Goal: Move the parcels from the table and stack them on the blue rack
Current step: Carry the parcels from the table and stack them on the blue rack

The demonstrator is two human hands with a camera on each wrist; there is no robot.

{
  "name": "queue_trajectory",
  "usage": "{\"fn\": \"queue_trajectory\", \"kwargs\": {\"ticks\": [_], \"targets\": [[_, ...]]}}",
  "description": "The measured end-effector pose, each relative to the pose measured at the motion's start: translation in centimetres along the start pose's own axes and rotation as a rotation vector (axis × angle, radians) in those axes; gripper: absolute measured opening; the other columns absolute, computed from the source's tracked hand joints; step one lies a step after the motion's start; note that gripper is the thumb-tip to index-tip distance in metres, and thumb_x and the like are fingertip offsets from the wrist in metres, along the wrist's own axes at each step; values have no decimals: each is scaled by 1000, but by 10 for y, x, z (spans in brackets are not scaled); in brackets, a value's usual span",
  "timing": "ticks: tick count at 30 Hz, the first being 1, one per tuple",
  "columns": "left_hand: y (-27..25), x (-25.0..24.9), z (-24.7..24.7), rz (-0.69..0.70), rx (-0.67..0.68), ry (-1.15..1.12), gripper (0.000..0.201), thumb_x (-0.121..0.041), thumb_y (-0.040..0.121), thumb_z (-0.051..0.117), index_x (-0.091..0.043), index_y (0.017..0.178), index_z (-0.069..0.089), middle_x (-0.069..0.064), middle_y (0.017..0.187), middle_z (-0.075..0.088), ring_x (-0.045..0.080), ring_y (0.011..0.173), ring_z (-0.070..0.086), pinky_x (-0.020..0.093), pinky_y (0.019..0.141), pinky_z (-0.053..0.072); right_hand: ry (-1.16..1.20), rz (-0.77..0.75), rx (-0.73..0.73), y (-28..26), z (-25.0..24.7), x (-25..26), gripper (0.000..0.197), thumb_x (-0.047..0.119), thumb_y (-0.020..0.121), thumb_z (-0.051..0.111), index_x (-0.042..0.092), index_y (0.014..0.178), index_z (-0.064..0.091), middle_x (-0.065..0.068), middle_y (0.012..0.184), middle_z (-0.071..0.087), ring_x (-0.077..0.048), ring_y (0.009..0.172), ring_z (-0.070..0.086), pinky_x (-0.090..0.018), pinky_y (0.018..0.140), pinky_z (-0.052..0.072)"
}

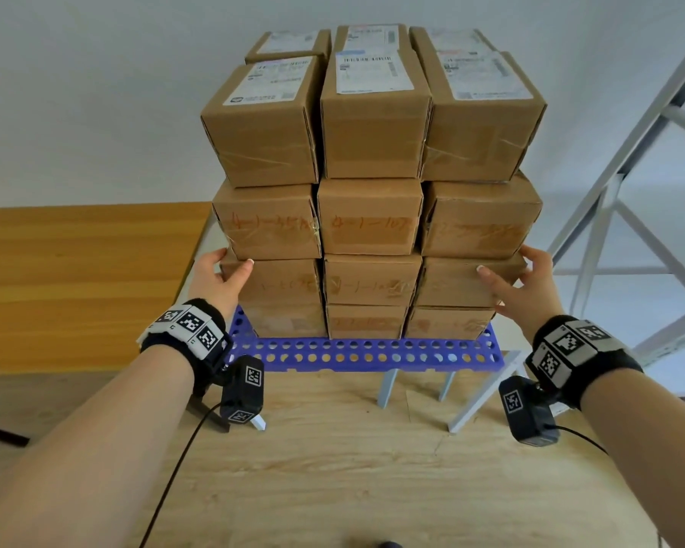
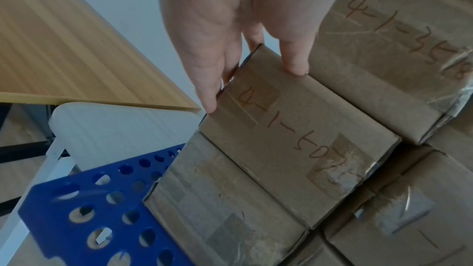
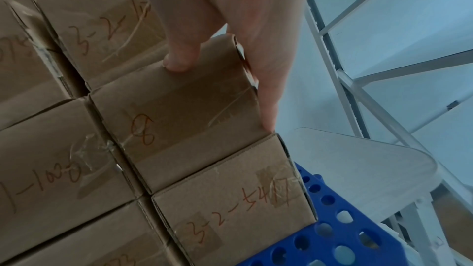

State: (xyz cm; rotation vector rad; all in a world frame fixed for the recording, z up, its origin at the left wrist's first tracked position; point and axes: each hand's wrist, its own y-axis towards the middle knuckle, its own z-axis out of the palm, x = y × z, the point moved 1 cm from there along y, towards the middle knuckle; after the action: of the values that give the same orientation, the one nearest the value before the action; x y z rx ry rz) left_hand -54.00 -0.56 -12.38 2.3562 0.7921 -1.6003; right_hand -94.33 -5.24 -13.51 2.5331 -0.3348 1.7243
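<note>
My left hand (image 1: 220, 280) grips the left-end parcel (image 1: 281, 280) of the second tier, thumb on its front face and fingers round its outer side. My right hand (image 1: 524, 288) grips the right-end parcel (image 1: 457, 282) of the same tier in mirror fashion.

The left wrist view alone shows my left fingers (image 2: 207, 80) lying along that carton's end edge, and the red handwriting on its taped front. The right wrist view alone shows my right thumb (image 3: 179, 60) pressed at the carton's upper front edge, and a red figure on its face.

The head view alone shows the whole stack of parcels (image 1: 372, 152): four tiers, three cartons across the front, the top ones bearing white shipping labels (image 1: 372, 71), with more cartons behind.

The stack stands on the blue rack (image 1: 364, 352), a perforated shelf whose front edge projects bare before the lowest tier. A wooden table (image 1: 76, 270) stands at left; a grey metal frame (image 1: 629, 160) at right.
</note>
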Motion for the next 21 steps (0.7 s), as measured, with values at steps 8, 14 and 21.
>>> {"fn": "queue_trajectory", "kwargs": {"ticks": [8,14,21], "targets": [[-3,2,1,2,-3,-34,60,-36,88,61,-21,138,33,6,107,55,20,95,56,46,95,47,50,-1,-3,1,-1,-4,77,53,68,73,36,130,31,5,119,50,-18,104,57,-51,87,53],[-6,11,0,36,15,37,71,-38,86,62,-19,145,27,1,142,42,18,129,42,31,102,35,52,67,8,-12,1,-11,101,42,71,76,35,147,11,-5,150,33,-21,123,45,-50,99,45],[-9,56,23,-70,102,218,71,-42,84,63,-16,142,32,5,145,40,24,133,38,37,107,33,42,213,67,-21,24,-65,106,30,69,80,28,149,11,-3,150,31,-20,137,33,-42,101,42]]}}
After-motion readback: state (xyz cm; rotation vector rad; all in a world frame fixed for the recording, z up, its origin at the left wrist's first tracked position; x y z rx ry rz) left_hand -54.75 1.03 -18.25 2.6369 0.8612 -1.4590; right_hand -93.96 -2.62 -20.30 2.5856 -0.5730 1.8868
